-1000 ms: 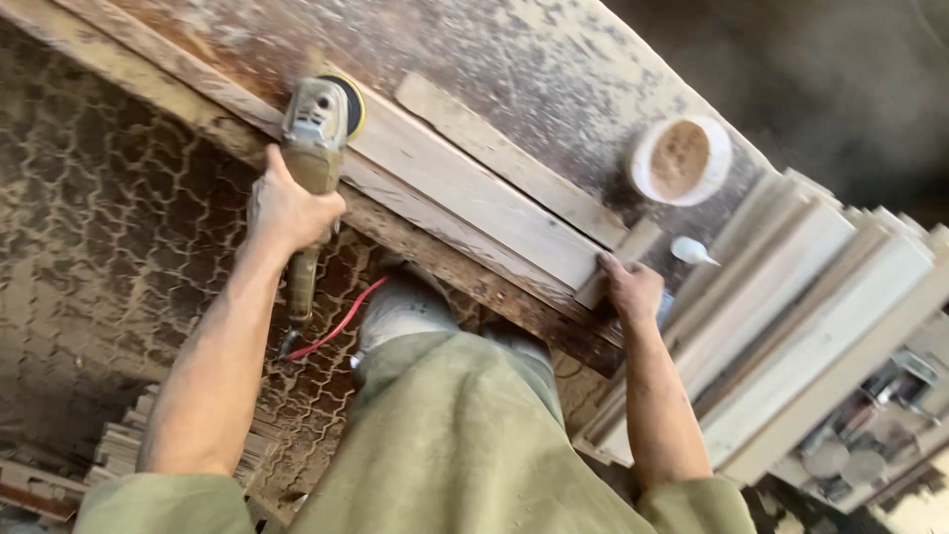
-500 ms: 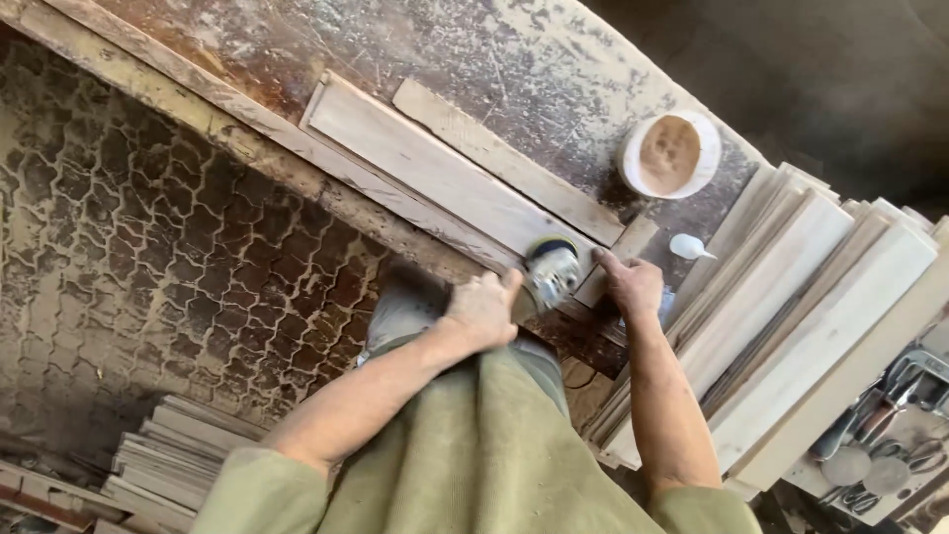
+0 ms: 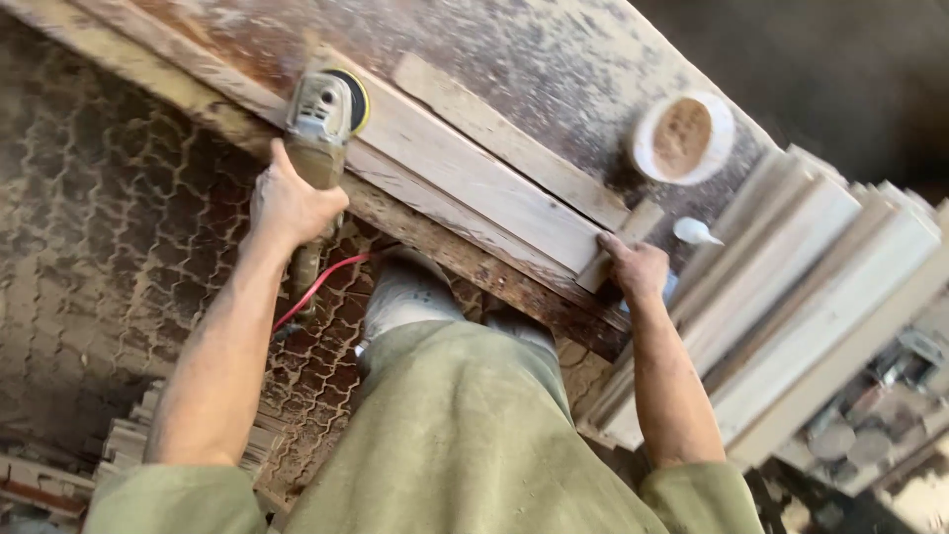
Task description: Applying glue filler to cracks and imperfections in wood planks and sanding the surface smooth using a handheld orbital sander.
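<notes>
A pale wooden board (image 3: pixel 474 178) lies lengthwise along the near edge of the dusty bench (image 3: pixel 554 59), with a narrower strip (image 3: pixel 504 138) just beside it on the far side. At the board's left end sits a handheld disc sander (image 3: pixel 321 114), its pad on the wood; the left hand (image 3: pixel 289 203) has its grip clenched round the sander's body. The right hand (image 3: pixel 638 267) presses flat on the board's right end, grasping nothing. A red cord (image 3: pixel 316 287) trails below the sander. A round tub of sawdust (image 3: pixel 682 138) stands farther back, near stacked boards (image 3: pixel 791 287).

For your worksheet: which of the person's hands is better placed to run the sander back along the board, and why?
Left. The left hand already grips the sander at the board's far end; the right hand is pressing down the other end.
</notes>
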